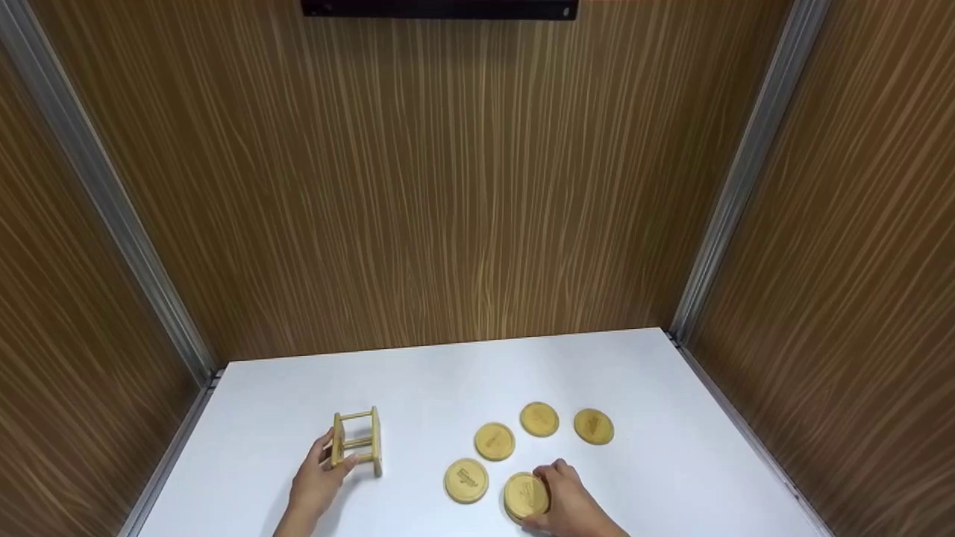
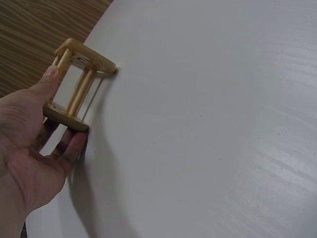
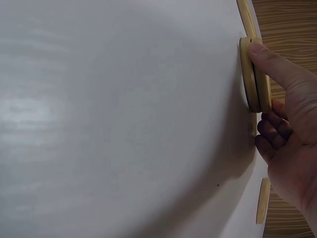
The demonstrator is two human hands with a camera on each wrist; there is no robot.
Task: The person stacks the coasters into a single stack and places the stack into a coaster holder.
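On the left of the white table, my left hand (image 1: 317, 481) grips a small wooden coaster holder (image 1: 358, 441) by one side panel. Its two panels are joined by thin rods, as the left wrist view also shows, and no coaster is between them. My right hand (image 1: 571, 501) holds a round wooden coaster (image 1: 526, 494) by its edge near the front. In the right wrist view, two stacked coasters (image 3: 251, 74) show at the thumb (image 3: 270, 62), the upper one directly on the lower. A dark engraving marks the top face in the head view; its design is too small to read.
Several more round coasters lie flat and separate: one (image 1: 466, 480) left of my right hand, others (image 1: 495, 441) (image 1: 539, 419) behind it, and a darker-marked coaster (image 1: 594, 426) at the back right. Wood-grain walls (image 1: 477, 186) enclose the white table (image 1: 403, 388) at the back and sides.
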